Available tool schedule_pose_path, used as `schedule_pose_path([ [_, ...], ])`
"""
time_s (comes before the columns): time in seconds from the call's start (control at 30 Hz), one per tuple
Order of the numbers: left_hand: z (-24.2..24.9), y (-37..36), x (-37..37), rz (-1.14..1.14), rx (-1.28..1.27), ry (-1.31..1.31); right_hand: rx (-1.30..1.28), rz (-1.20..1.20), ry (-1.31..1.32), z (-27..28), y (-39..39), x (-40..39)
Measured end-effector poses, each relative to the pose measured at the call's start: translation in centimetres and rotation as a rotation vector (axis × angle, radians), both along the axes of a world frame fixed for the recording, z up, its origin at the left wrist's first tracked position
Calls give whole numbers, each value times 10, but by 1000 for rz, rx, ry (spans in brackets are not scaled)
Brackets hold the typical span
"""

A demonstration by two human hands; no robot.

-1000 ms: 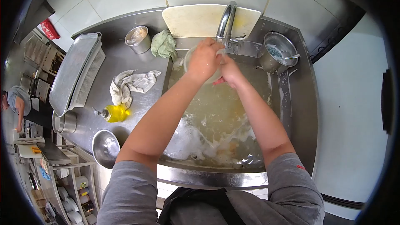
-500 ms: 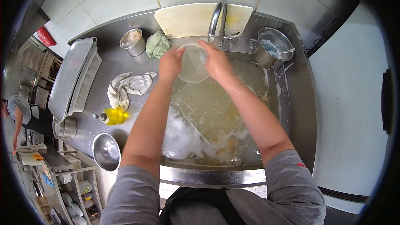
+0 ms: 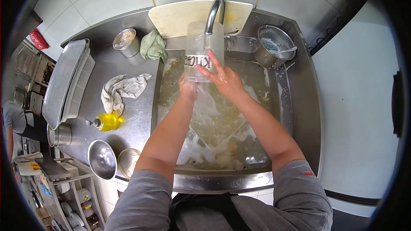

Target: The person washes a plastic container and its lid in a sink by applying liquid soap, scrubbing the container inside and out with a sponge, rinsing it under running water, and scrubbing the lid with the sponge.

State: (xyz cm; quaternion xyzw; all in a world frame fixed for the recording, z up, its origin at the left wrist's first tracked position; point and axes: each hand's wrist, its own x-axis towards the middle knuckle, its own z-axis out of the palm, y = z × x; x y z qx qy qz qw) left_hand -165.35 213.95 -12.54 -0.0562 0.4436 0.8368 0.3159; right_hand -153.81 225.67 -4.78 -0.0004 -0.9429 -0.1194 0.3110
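Observation:
A clear plastic container [image 3: 192,42] with a white handwritten label [image 3: 193,61] is held over the sink, its side facing me. My left hand [image 3: 188,89] grips its near end from below, fingers partly hidden. Against the label side rests my right hand [image 3: 224,79], its fingers spread and wet. The curved faucet [image 3: 213,15] crosses in front of the container's far part. Beneath my hands, the sink [image 3: 293,124] holds cloudy, sudsy water, with a square-cornered sheet or tray [image 3: 212,143] lying under it.
Left counter: a grey-white cloth [image 3: 113,94], yellow soap bottle [image 3: 109,122], metal bowl [image 3: 102,158], round lid-like item [image 3: 126,162], green cloth [image 3: 153,45], metal pot [image 3: 127,45], stacked trays [image 3: 64,85]. Another metal pot [image 3: 274,57] stands at back right. A person [image 3: 19,122] is far left.
The container has turned from showing its round end to showing its labelled side, under the faucet. My left hand moved down to its near end; my right hand's fingers spread. The view shifted slightly.

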Motion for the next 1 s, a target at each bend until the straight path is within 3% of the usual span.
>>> schedule_pose_path([
  [0.03, 13, 5, 5, 71, -225, 209, -3, -1, 4, 1, 4, 2],
  [0.07, 31, 3, 11, 70, -228, 214, -86, -6, -69, 2, 9, 3],
  [0.13, 66, -9, 26, 255, -754, 1219, -173, -8, -140, 9, 18, 4],
  [0.17, 72, -16, 24, 204, -777, 1451, -234, 27, -212, 19, 23, 2],
  [0.3, 91, -19, 29, 69, -946, 1489, -243, -35, -232, 41, 33, -25],
  [0.33, 111, -21, 34, -129, -717, 983, -243, -31, -229, 46, 29, -29],
  [0.37, 121, -23, 35, -296, -471, 475, -156, 65, -35, 53, 24, -34],
  [0.4, 121, -27, 32, -289, -474, 475, -68, 162, 158, 57, 19, -38],
  [0.43, 120, -30, 25, -263, -411, 395, -69, 170, 160, 48, 14, -41],
  [0.47, 119, -33, 19, -236, -346, 315, -210, 261, -19, 35, 7, -42],
  [0.5, 118, -37, 12, -227, -345, 314, -347, 348, -203, 23, 2, -41],
  [0.53, 115, -40, 5, -181, -367, 398, -343, 355, -207, 22, -4, -36],
  [0.6, 106, -46, 1, -124, -394, 477, -395, 397, -636, 22, -14, -29],
  [0.63, 98, -46, 0, -84, -500, 620, -391, 408, -638, 19, -11, -32],
  [0.7, 103, -42, 7, -37, -608, 758, -99, 390, -432, 10, 1, -37],
  [0.73, 119, -38, 17, -63, -617, 670, -97, 392, -436, 11, -2, -41],
  [0.8, 128, -36, 20, -96, -618, 586, -10, 17, -500, 16, -10, -47],
  [0.83, 128, -40, 14, -162, -551, 607, -5, 15, -499, 19, -16, -45],
  [0.9, 127, -43, 11, -228, -488, 630, -568, 43, -566, 25, -30, -33],
  [0.97, 127, -44, 17, -176, -747, 999, -516, -33, -616, 42, -21, -33],
  [1.0, 130, -43, 20, -179, -746, 1000, -461, -114, -665, 50, -17, -31],
])
